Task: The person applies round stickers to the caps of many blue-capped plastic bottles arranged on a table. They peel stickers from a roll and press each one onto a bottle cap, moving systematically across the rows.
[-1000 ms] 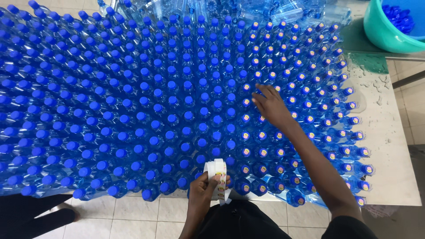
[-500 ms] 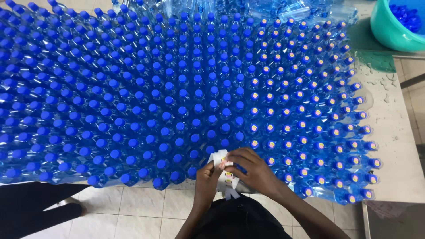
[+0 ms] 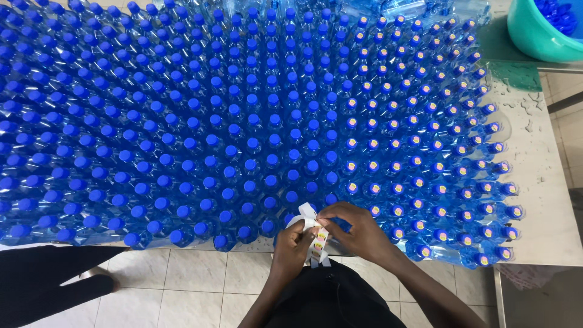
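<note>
So both hands are down at the near edge of the surface (image 3: 534, 182), right by the front row of bottles. The left hand (image 3: 291, 246) is curled around a white strip of stickers (image 3: 317, 238), pinching it from below, with the loose end of the strip dangling toward the person's lap. The right hand (image 3: 358, 228) comes in from the other side, fingertips pressed together on the top of the same strip, like it's picking at one sticker. The two hands are basically touching each other over the strip.

The surface itself is packed edge to edge with clear bottles with blue caps (image 3: 200, 133), all standing upright. The ones toward the right edge (image 3: 425, 164) have a small round sticker on each cap; the ones on the left side have plain caps. The hands sit just about where those two groups meet.

Far right corner has a teal tub (image 3: 534, 42) with loose blue caps in it. Tiled floor (image 3: 182, 279) below the near edge.
</note>
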